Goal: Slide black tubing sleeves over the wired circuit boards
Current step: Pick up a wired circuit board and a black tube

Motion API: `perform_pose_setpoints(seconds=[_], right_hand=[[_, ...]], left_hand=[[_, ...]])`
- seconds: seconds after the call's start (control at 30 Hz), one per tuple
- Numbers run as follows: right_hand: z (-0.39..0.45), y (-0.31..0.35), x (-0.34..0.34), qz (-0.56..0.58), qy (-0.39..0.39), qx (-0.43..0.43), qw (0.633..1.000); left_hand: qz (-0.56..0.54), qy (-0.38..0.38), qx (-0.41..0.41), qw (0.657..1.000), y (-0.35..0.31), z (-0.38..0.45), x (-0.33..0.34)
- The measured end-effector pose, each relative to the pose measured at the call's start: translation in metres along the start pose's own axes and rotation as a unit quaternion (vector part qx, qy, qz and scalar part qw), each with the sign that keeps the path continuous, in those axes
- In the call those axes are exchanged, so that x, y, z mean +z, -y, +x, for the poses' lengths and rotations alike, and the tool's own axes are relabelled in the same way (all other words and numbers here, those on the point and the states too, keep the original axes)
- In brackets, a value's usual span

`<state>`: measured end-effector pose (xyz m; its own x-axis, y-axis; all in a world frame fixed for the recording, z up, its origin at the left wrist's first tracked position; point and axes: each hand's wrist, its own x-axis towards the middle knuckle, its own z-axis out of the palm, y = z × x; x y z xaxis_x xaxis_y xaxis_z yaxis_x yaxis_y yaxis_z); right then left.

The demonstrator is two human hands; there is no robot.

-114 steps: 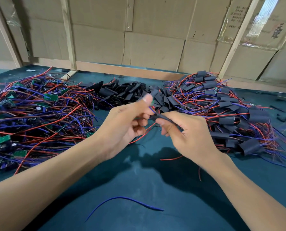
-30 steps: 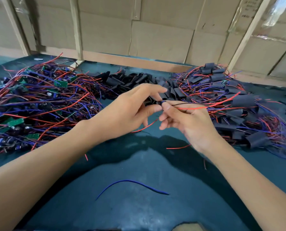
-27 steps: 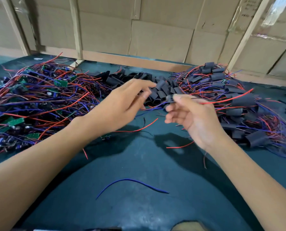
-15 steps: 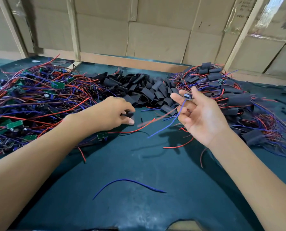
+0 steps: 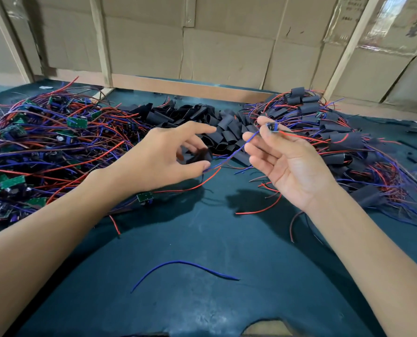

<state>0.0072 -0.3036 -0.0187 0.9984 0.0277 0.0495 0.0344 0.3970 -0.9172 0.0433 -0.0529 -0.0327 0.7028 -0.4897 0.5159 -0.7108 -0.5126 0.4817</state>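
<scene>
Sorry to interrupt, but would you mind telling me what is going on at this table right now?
A person is sleeving wired circuit boards. The right hand pinches a small wired board at its fingertips, its red and blue wires trailing down. The left hand holds a black tubing sleeve, not yet on the board. Unsleeved boards are heaped to the left, loose sleeves in the middle, sleeved ones to the right. A stray blue wire lies on the green table.
</scene>
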Motion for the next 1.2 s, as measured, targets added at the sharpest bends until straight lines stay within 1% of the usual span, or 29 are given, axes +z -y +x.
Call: perform_pose_setpoints(seconds=[0.07,0.17,0.27,0.4,0.53,0.83,1.03,1.13,1.2], right_hand=[[-0.001,0.002,0.001,0.019,-0.005,-0.027,0.999],[-0.001,0.004,0.001,0.041,0.009,-0.048,0.998],[-0.001,0.004,-0.001,0.025,0.012,-0.051,0.998],[0.000,0.005,-0.002,-0.031,-0.018,-0.079,0.996],[0.003,0.005,-0.003,0.000,-0.033,-0.103,0.994],[0.004,0.005,-0.003,0.033,-0.055,-0.121,0.991],[0.004,0.006,-0.002,0.063,-0.049,-0.137,0.987],[0.003,0.008,-0.002,0.088,-0.037,-0.135,0.986],[0.002,0.008,-0.003,0.083,-0.036,-0.129,0.987]], left_hand=[[-0.025,-0.006,0.009,1.000,-0.002,-0.002,0.002],[-0.054,-0.006,0.017,0.998,-0.003,-0.003,0.003],[-0.059,0.001,0.028,0.998,-0.002,-0.004,0.003],[-0.057,0.019,0.041,0.997,0.001,-0.003,0.002],[-0.052,0.048,0.039,0.997,0.006,-0.003,0.003],[-0.050,0.048,0.035,0.997,0.007,-0.002,0.003],[-0.061,0.045,0.043,0.996,0.004,-0.003,0.005],[-0.060,0.047,0.034,0.997,0.003,-0.004,0.004],[-0.070,0.045,0.031,0.996,0.002,-0.004,0.004]])
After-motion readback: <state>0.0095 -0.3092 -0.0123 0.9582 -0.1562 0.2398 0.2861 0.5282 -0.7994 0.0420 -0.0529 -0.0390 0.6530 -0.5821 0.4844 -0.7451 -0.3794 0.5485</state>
